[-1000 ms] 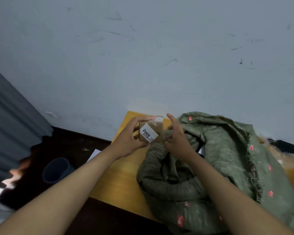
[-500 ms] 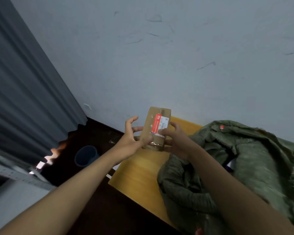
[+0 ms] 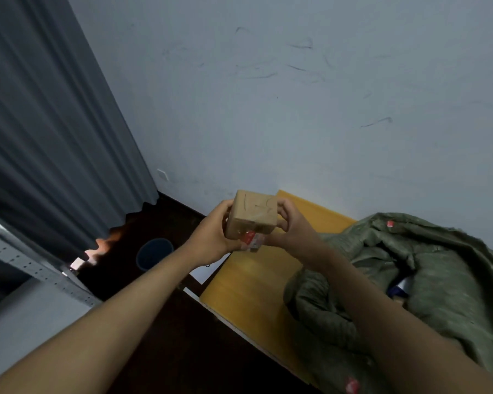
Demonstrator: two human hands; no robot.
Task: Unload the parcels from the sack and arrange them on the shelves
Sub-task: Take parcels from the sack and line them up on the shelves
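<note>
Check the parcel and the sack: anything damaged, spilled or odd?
Nothing stands out. Both hands, left hand and right hand, hold the cardboard parcel, which looks intact. The green sack lies crumpled on the yellow table, nothing spilled.

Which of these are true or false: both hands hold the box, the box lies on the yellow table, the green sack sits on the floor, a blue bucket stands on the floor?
1. Both hands hold the box. True: left hand and right hand share the grip on the cardboard box.
2. The box lies on the yellow table. False: it is held above it.
3. The green sack sits on the floor. False: it rests on the table.
4. A blue bucket stands on the floor. True.
</note>
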